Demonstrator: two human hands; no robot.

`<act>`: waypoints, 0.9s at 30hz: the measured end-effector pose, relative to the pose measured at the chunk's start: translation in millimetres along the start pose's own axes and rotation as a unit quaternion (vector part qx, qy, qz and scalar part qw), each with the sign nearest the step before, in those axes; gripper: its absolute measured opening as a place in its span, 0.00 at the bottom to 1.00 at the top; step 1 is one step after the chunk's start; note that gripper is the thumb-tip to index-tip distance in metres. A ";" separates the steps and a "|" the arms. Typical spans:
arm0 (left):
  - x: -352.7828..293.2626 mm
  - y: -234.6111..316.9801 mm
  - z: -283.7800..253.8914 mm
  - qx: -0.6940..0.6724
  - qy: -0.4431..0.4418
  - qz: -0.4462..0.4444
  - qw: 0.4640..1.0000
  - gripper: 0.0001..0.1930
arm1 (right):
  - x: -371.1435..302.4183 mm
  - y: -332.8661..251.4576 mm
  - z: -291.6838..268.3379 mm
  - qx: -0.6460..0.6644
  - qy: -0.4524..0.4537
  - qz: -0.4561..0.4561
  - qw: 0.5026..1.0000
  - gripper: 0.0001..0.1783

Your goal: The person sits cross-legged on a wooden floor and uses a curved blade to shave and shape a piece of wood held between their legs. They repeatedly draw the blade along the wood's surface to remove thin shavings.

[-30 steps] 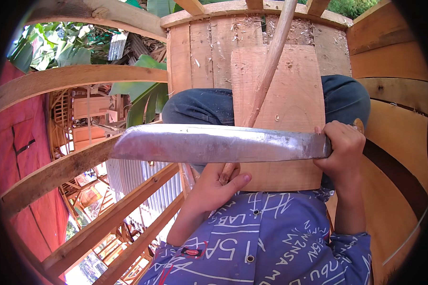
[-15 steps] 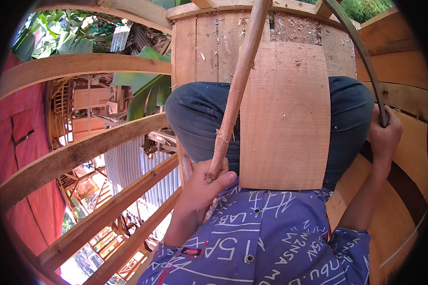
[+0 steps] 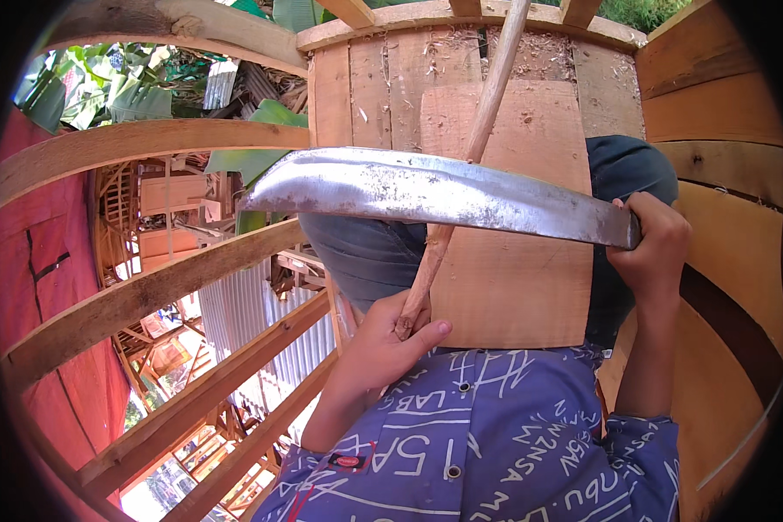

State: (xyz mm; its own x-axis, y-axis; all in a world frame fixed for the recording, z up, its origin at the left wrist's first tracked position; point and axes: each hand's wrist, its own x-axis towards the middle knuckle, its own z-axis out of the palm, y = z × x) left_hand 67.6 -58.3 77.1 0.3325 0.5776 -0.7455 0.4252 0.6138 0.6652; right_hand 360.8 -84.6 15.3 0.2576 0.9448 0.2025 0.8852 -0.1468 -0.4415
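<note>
My left hand (image 3: 390, 344) is closed around the near end of a long wooden stick (image 3: 498, 83), which slants up and away to the right. In my right hand (image 3: 657, 239) is a machete (image 3: 383, 185), its broad, worn metal blade lying sideways across the view to the left. The blade passes in front of the stick; whether they touch I cannot tell. My fingers hide the grip end. A flat wooden board (image 3: 513, 296) rests over my lap, beneath stick and blade, with a few shavings on it.
My bent legs (image 3: 357, 265) flank the board. Beyond lies a plank floor (image 3: 370, 96) scattered with shavings. Wooden rails (image 3: 157, 283) run along the left, with corrugated metal sheets (image 3: 235, 309) and plants past them. Plank walling (image 3: 713, 157) curves up on the right.
The machete has swung from edge-on at the upper right to broadside across the stick. My right hand has moved left and slightly lower. The stick's far end has shifted right.
</note>
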 end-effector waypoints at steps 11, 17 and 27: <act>-2.5 -5.6 -3.0 0.031 0.015 0.031 0.999 0.17 | 3.3 2.4 -5.5 -0.025 0.004 0.052 0.998 0.08; 6.8 -1.5 15.2 0.111 0.016 0.027 0.993 0.15 | -6.4 -9.0 -7.5 0.041 -0.026 0.040 0.998 0.07; 4.3 -4.0 7.3 0.240 0.106 0.073 0.962 0.15 | -2.3 1.6 -1.2 0.019 -0.008 0.055 0.998 0.07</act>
State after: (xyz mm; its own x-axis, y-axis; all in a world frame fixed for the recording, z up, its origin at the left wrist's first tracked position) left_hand 73.5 -62.3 70.9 0.2596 0.7672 -0.5866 0.7442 0.2282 0.6278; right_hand 362.1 -87.3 15.2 0.3460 0.9281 0.1372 0.8361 -0.2387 -0.4939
